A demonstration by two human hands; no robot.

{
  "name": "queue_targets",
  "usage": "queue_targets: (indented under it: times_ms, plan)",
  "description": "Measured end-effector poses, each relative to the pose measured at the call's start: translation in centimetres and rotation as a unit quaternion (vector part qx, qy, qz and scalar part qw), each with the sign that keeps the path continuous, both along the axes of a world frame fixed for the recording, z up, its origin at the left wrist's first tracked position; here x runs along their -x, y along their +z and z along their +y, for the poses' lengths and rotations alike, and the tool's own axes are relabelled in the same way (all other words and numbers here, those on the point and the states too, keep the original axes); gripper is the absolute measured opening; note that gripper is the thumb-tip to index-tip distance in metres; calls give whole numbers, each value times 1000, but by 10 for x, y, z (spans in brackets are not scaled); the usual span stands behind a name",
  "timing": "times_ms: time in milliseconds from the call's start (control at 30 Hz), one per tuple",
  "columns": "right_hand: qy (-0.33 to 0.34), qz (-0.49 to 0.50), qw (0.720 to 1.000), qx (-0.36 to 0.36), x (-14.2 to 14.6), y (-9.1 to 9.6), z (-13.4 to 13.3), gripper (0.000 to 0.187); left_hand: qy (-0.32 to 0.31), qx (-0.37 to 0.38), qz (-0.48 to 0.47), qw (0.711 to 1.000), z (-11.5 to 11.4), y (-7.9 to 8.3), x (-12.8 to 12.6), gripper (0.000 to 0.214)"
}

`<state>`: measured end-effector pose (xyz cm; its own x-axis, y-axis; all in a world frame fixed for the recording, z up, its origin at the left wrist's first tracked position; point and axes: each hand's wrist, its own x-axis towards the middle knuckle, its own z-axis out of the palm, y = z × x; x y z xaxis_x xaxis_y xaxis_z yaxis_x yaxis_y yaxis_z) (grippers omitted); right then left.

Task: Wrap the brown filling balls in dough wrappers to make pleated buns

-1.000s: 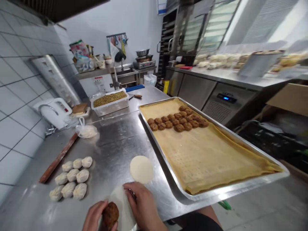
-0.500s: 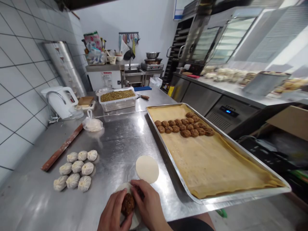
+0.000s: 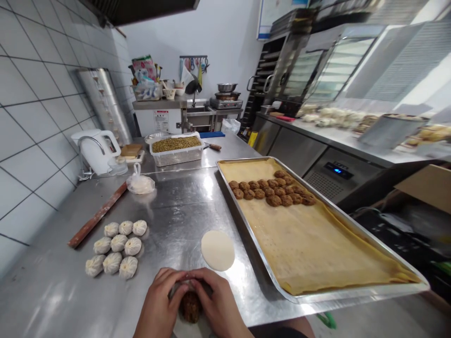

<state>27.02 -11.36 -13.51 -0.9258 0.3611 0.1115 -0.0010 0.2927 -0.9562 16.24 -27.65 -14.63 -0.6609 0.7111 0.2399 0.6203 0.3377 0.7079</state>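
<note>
At the front edge of the steel table, a brown filling ball [image 3: 190, 307] rests on a round dough wrapper [image 3: 183, 330]. My left hand [image 3: 160, 298] curls around its left side, and my right hand [image 3: 216, 300] around its right. The fingertips of both meet at the far side, pinching the wrapper's edge; part of the wrapper is hidden under the hands. Just beyond my right hand lies a second flat dough wrapper [image 3: 217, 250]. Several pleated buns [image 3: 119, 243] stand in rows to the left of my hands.
On the right, a large lined tray [image 3: 317, 249] carries several brown filling balls [image 3: 271, 189]. A wooden rolling pin [image 3: 97, 216] lies at left beside a knotted plastic bag [image 3: 141, 183]. Farther back are a tub of chopped filling [image 3: 176, 149], a knife [image 3: 213, 147] and a white kettle [image 3: 95, 150].
My fingers have moved from the sides of the filling ball to its far side, where they now come together on the wrapper's edge. The view has shifted slightly.
</note>
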Motion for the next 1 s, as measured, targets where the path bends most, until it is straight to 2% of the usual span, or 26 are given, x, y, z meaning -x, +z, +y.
queue_targets:
  times_ms: [67,167,233,367,467,533,600,667,767,833,1000]
  plan:
    - [-19,21,999,-32,-7,-11,-6,23,-2,-1,-19,1000,2,-1,-3,14]
    - [-62,65,991,-102,-16,-32,-15,27,3,-32,-21,999,0,-4,-11,18]
    - [-84,67,986,-128,-19,-39,-19,31,5,-53,-21,998,-3,-5,-19,18]
    - [-96,18,989,-110,-15,-27,-20,15,-11,-77,6,997,-4,-11,-33,20]
    - [-75,-1,995,-61,-15,-13,-17,21,-10,-86,36,996,-4,-16,-35,17]
    - [-36,18,999,-35,-19,-9,-15,24,-7,-86,48,995,-5,-17,-33,27]
    - [11,46,999,-25,-23,-11,-14,27,-17,-84,58,995,-4,-17,-31,28]
    - [16,62,998,-24,-26,-16,-14,25,-23,-87,72,993,-3,-17,-31,21]
    - [-55,35,998,-2,-25,-19,-13,20,-13,-85,89,992,-1,-16,-34,19]
    - [-80,18,996,20,-23,-18,-13,25,-16,-73,83,994,0,-14,-34,18]
    - [3,60,998,-1,-29,-19,-14,25,-62,-53,92,992,-2,-5,-29,22]
